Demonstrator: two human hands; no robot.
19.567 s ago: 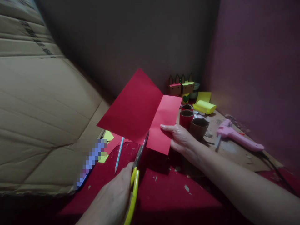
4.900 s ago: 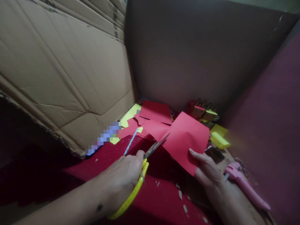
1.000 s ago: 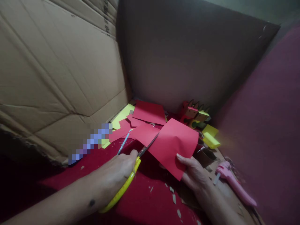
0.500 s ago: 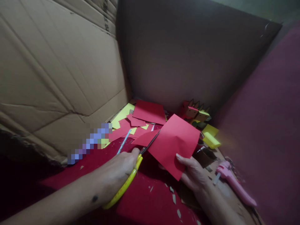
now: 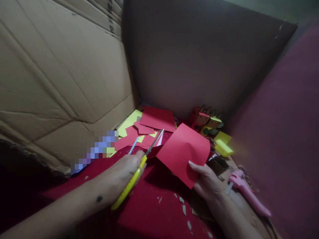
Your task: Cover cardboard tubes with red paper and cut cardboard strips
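Note:
My left hand is closed round the yellow handles of a pair of scissors. The metal blades point up and away, close together, just left of the red paper's edge. A square-cornered sheet of red paper is in my right hand, thumb on top and the other fingers hidden underneath. The sheet is tilted and slightly bent, held above the dark red surface. Near the blades, below the sheet's left corner, a darker red flap of paper shows; whether it is still attached I cannot tell.
Red sheets and yellow paper lie behind my hands. At the back right stand small red and yellow figures with spikes. A pink glue gun rests at right. Tall cardboard rises on the left, and pale scraps litter the surface.
The scissors have come out of the red sheet, their blades swinging up and left of it. The red flap beside the cut has dropped from view over the blades. My right hand barely moved.

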